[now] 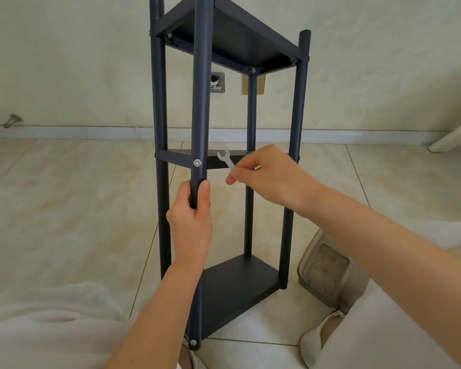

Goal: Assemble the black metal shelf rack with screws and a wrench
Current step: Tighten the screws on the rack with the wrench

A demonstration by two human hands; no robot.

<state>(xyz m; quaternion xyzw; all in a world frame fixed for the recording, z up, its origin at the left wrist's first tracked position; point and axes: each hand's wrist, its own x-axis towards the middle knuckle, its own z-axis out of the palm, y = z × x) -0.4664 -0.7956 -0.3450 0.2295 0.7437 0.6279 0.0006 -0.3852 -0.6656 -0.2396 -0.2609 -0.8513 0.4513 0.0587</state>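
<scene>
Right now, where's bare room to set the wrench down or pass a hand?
Free: floor tiles left of the rack, up to the baseboard; the bare bottom shelf; the open bay above it. Crowded: front post, gripped by the left hand; right of the middle shelf, where the right hand pinches the wrench; floor right of the rack, with a beige shoe.

I see open gaps above and below the middle tier of the black metal shelf rack [201,102], its front crowded by my left hand [190,222] on the near post and my right hand [266,174] pinching a flat silver wrench [227,162].
</scene>
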